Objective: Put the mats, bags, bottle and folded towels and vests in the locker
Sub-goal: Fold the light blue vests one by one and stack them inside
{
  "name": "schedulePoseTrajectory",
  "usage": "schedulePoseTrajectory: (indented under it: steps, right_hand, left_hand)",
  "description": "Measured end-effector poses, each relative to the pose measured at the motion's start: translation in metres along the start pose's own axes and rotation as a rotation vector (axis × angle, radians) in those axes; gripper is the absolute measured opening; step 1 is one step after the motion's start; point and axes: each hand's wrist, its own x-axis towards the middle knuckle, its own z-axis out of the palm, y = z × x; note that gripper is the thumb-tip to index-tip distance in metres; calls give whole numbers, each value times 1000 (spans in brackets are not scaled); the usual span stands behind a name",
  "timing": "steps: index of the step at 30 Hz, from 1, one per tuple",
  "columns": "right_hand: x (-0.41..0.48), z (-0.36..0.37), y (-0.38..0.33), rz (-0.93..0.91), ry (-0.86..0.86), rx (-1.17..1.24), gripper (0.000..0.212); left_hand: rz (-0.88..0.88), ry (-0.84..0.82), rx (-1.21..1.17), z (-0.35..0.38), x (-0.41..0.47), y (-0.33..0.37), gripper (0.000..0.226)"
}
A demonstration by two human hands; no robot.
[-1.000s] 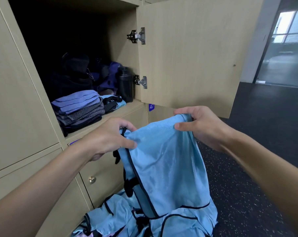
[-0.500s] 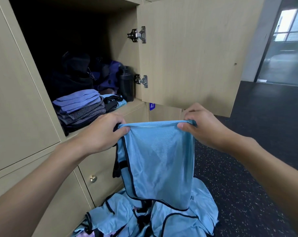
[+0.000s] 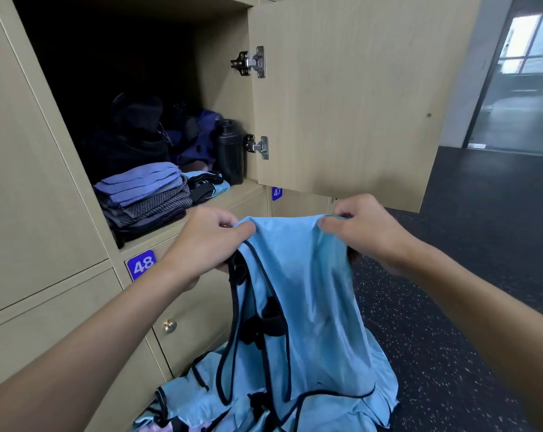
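Locker (image 3: 232,196) was open, door (image 3: 341,104) swung to the right on 2 hinges (image 3: 252,62). Inside, counted: 1 stack of folded towels (image 3: 145,194) at front left, several layers, exact no. not readable; 1 folded vest (image 3: 215,186), light blue, just beside the stack on the right; 1 black bottle (image 3: 230,151) upright by the right wall; 1 black bag (image 3: 130,135) and 1 purple bag (image 3: 198,141) at the back, dim. Outside, 1 held vest (image 3: 301,291), light blue w/ black trim, hung in front of the lower lockers. Left hand (image 3: 207,241) pinched its top edge at the left corner and right hand (image 3: 363,232) pinched the right corner, fingers curled, edge slack between them. Its lower end reached a heap of vests (image 3: 201,400) on the floor (image 3: 482,244); no. in heap not countable. 2 no. plates noted: plate 48 (image 3: 141,265), plate 47 (image 3: 276,192). 1 brass knob (image 3: 169,326).
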Motion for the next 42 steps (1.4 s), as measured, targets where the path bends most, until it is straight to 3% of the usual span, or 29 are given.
schedulePoseTrajectory:
  steps: [6, 10, 12, 15, 17, 20, 23, 26, 28, 31, 34, 37, 39, 42]
  right_hand:
    - [-17, 16, -19, 115, -244, 390, 35]
    - [-22, 24, -26, 24, -385, 497, 16]
    - [-23, 24, -26, -22, -451, 513, 15]
    - [-22, 21, -27, -56, -459, 594, 24]
    - [-20, 23, -25, -65, -324, 625, 27]
    - [-16, 28, -18, -108, -104, 472, 35]
    - [-19, 33, -7, -46, -349, 539, 85]
    - [-24, 43, -7, -72, -457, 597, 88]
    - [-25, 49, -11, -67, -360, 617, 82]
    - [-23, 51, -15, -50, -238, 736, 80]
    - [-16, 45, -18, -44, -84, 802, 81]
    - [-11, 35, -18, -55, 33, 722, 69]
    - [-11, 27, -17, -68, -7, 678, 58]
    - [-15, 21, -15, -115, -238, 581, 60]
  left_hand:
    - [8, -69, -86, 16, -7, 6, 26]
    - [-13, -229, -295, 19, -10, 13, 37]
    - [12, -230, -334, 15, -9, 11, 44]
    - [51, -138, -398, 9, -3, 5, 31]
    - [31, -105, -491, 5, -1, 7, 26]
    - [12, -104, -632, -3, 1, 14, 26]
    - [14, -132, -729, -14, 3, 18, 22]
    - [-8, -119, -820, -14, 4, 19, 18]
    - [-61, -111, -869, -10, 4, 17, 30]
    - [-118, -196, -804, -2, -5, 14, 69]
    - [-72, -240, -684, 11, -13, 7, 72]
    - [-27, -250, -577, 19, -18, 1, 107]
    - [30, -188, -562, 19, -17, -1, 120]
    - [109, -62, -536, 15, -11, 0, 114]
